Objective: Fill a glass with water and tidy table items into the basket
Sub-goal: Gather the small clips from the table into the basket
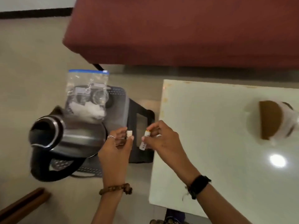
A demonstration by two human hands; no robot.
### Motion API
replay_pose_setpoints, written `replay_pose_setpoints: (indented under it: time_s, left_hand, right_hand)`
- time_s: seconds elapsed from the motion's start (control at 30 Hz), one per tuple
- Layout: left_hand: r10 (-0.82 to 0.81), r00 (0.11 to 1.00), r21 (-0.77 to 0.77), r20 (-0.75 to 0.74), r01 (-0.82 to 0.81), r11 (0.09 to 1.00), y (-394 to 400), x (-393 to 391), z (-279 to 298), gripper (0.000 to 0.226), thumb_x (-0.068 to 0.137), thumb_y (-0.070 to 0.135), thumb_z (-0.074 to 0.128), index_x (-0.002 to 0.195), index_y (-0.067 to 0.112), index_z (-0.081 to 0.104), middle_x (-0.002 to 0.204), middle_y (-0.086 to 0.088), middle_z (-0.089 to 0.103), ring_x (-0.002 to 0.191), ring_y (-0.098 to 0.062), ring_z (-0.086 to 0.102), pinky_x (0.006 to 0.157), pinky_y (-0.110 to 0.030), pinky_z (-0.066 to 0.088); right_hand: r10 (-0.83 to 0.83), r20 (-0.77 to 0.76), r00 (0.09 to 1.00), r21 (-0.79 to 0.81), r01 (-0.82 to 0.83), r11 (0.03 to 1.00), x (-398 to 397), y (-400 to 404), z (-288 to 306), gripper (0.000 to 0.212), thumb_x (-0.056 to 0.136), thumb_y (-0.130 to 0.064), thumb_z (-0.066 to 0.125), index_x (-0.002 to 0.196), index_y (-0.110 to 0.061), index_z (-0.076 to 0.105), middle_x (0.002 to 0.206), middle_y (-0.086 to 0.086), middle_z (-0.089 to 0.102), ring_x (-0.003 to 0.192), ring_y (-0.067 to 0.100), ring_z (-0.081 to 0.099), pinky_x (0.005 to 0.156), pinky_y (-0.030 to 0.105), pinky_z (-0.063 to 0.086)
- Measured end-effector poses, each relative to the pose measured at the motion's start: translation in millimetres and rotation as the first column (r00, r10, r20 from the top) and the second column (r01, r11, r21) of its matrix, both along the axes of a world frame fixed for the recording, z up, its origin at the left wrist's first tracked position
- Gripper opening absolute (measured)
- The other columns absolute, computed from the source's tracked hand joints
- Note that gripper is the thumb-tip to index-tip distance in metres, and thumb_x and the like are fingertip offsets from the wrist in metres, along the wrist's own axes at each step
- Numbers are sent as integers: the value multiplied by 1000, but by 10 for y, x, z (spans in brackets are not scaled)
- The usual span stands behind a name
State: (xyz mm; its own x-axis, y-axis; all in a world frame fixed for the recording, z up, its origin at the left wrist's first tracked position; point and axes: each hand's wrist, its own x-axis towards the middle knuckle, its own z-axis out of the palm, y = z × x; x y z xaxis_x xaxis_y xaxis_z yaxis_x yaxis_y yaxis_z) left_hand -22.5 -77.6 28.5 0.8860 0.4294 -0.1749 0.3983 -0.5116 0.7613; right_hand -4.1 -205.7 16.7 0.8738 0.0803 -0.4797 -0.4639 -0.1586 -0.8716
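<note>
Head view: my left hand (119, 143) pinches a small white packet (129, 133), my right hand (159, 138) pinches a white sachet with an orange end (144, 141), both over the dark perforated plastic basket (139, 126) at 9 o'clock of the white glossy worktop (218, 135). Risks: light fingertip grip, so either could slip past the rim to the floor. Steel electric kettle (68, 136) lies tipped across the basket, crowding the drop.

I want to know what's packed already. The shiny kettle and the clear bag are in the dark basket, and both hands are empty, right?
Not quite. The head view shows the kettle and the bag in the basket, but the hands are not empty: the left hand and the right hand each pinch a small white thing.
</note>
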Motion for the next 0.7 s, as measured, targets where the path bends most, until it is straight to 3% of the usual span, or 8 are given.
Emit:
replay_pose_setpoints:
  time_s: [0.1,0.17,0.27,0.33,0.5,0.57,0.63,0.7]
  left_hand:
    - [65,990,125,-125,-49,991,560,-26,-243,11,81,21,65,92,23,65,79,3,68,77,-18,61,68,-17,41]
    - [52,981,190,-188,-15,982,762,-50,-455,16,84,23,61,97,17,67,92,-12,71,87,-29,64,74,-26,42]
    - [27,930,312,-367,96,945,962,-69,-761,23,88,31,53,102,17,65,97,-17,69,93,-35,63,75,-36,49]
    - [15,899,327,-438,144,934,998,-53,-887,24,89,32,49,100,16,63,97,-18,68,92,-36,63,75,-40,51]
    - [7,882,192,-472,95,977,1122,-1,-1043,14,85,17,54,96,18,63,94,-12,70,91,-32,64,74,-38,53]
    - [-38,867,125,-497,115,986,1177,14,-1079,15,82,12,58,96,17,64,92,-9,70,90,-29,64,71,-32,49]
    - [-73,854,100,-516,145,984,1221,13,-1110,15,81,12,62,95,16,64,92,-6,70,90,-25,64,68,-27,43]
    - [-104,849,84,-518,171,982,1247,0,-1139,13,81,11,63,94,15,63,91,-4,70,87,-22,64,67,-25,42]
  right_hand:
    - [135,52,989,-104,-129,986,195,645,-166,20,78,-13,70,81,-21,52,69,-9,58,64,5,58,55,10,45]
    - [198,80,977,-177,-181,967,297,930,-307,17,77,-7,67,79,-17,52,67,-7,57,63,10,56,52,11,41]
    - [385,61,921,-360,-340,869,438,1287,-478,8,80,-1,57,87,-5,56,85,10,64,82,27,60,67,31,47]
    - [520,24,854,-453,-455,767,493,1393,-539,6,83,4,51,84,-1,52,96,21,63,90,36,58,69,36,45]
    - [643,-199,740,-489,-643,589,468,1647,-692,33,88,9,42,58,-7,44,74,13,51,94,35,57,70,30,39]
    - [652,-231,723,-505,-661,555,466,1711,-757,24,89,9,39,77,3,59,89,18,60,101,34,58,73,31,42]
    - [656,-234,718,-539,-657,527,469,1748,-780,26,90,8,38,98,6,63,106,21,63,102,34,60,77,33,47]
    - [676,-224,702,-588,-650,480,464,1766,-795,26,92,6,39,101,5,63,108,21,64,102,33,61,79,33,49]
